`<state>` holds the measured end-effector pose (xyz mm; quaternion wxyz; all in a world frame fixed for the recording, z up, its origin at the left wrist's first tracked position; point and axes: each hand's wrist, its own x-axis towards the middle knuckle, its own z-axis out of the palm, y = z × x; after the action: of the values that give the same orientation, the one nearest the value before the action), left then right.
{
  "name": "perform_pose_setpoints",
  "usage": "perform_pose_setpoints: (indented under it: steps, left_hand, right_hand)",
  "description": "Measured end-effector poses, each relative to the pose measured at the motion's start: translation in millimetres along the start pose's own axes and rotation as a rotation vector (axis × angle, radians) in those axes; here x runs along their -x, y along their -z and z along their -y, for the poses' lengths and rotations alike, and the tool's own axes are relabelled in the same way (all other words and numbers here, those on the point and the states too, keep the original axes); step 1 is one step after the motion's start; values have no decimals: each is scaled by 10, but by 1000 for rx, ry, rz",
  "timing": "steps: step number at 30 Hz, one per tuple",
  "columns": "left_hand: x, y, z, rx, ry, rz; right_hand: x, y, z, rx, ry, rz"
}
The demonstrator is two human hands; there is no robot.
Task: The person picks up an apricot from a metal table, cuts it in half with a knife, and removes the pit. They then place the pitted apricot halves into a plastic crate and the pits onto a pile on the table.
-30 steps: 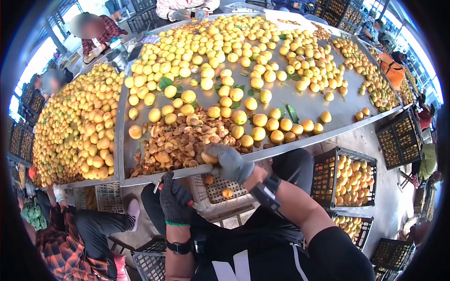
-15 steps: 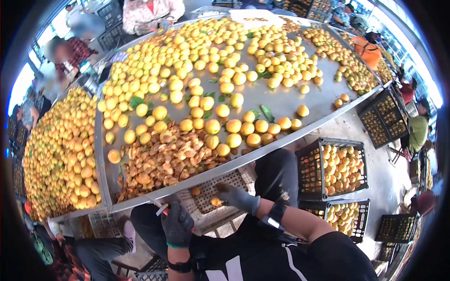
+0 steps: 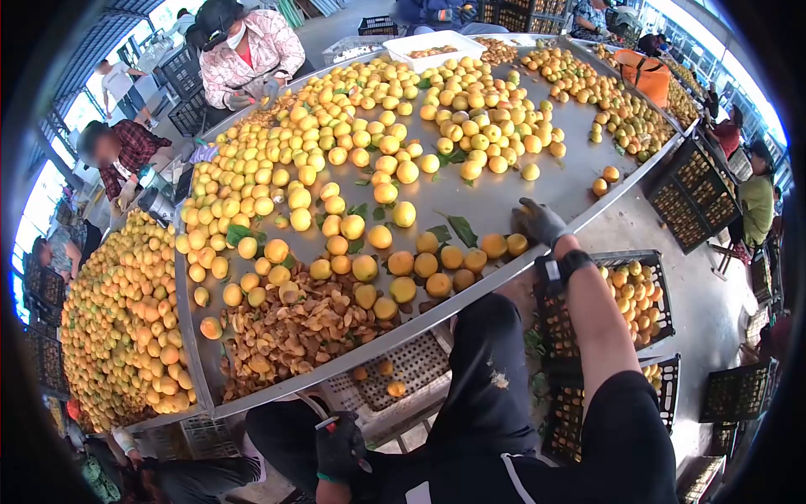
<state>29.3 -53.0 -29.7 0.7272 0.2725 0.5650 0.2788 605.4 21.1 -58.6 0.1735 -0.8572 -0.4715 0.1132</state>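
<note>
My right hand (image 3: 540,223), in a dark grey glove, reaches over the metal table's near rim. Its fingers curl down where a lone apricot lay, and the palm hides that fruit. Left of it, a row of yellow apricots (image 3: 494,245) runs along the edge. Low in front of my body, my gloved left hand (image 3: 340,447) is closed around a slim tool with red parts, which looks like a small knife (image 3: 326,423). Between my knees and the table stands a pale plastic crate (image 3: 411,407) with three apricots (image 3: 396,389) on its dark mesh bottom.
A heap of split apricot pieces (image 3: 294,332) lies at the near table corner. Many whole apricots (image 3: 277,160) cover the far side. Black crates of fruit (image 3: 667,273) stand at my right. Across the table, a person (image 3: 252,55) in a patterned jacket works.
My right hand has gone from above the pale crate up and right onto the table. A third apricot shows in the crate. The left hand still holds its tool; the view has shifted.
</note>
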Motion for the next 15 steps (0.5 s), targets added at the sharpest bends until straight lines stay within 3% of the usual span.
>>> perform_pose_setpoints:
  steps: [3, 9, 11, 13, 15]
  left_hand:
    - [-27, -65, -16, 7, 28, -36]
    - [-93, -241, -37, 32, 123, -53]
    - [-125, -322, -31, 8, 134, -47]
    - [-121, -400, -32, -35, 120, -27]
    - [-101, -421, -30, -41, 95, -21]
  right_hand:
    - [380, 91, 722, 147, -63, 39]
    - [482, -139, 851, 54, 71, 49]
    - [482, -252, 811, -59, 253, 85]
    - [424, -287, 723, -74, 223, 148]
    - [223, -401, 424, -243, 555, 220]
